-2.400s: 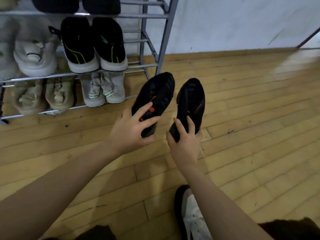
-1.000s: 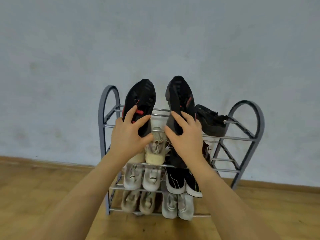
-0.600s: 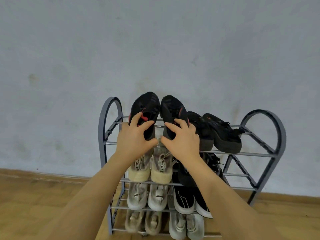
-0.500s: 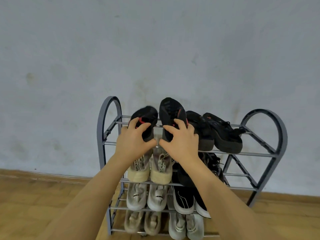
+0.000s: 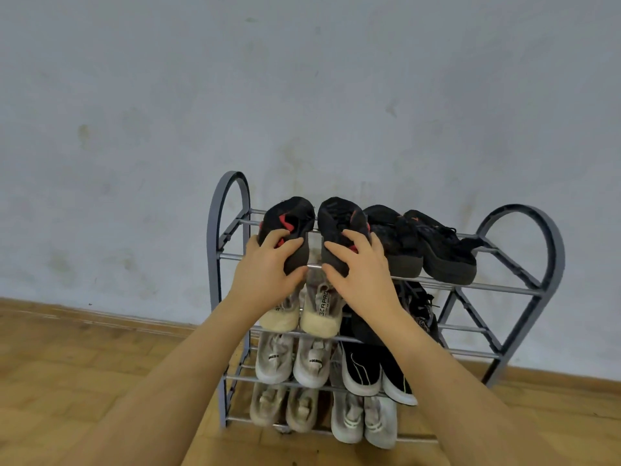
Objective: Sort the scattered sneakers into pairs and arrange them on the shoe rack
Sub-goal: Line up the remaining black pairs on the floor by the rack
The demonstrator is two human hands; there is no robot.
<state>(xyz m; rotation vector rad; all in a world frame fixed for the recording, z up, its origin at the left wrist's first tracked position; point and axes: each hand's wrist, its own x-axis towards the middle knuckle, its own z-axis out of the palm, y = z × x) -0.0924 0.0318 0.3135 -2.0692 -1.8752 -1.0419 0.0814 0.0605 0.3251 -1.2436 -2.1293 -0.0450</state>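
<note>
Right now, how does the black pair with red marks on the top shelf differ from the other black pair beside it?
The red-marked pair is gripped, one shoe by the left hand, one by the right hand; the plain black pair lies untouched. The red-marked pair is at the left end of the shoe rack, the plain black pair nearer the middle. Both are dark, on the top shelf.

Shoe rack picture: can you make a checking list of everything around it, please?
Surface: wooden plank floor; grey metal shoe rack standing on it.
Job's things: two black sneakers with red marks on the top shelf's left side; black pair beside them; cream, white and black-and-white pairs on lower shelves.
Clutter: nothing seen.
Hands: left hand grips the left sneaker's heel; right hand grips the other's.
Cables: nothing seen.
Surroundings: stained pale wall behind, wooden skirting.
</note>
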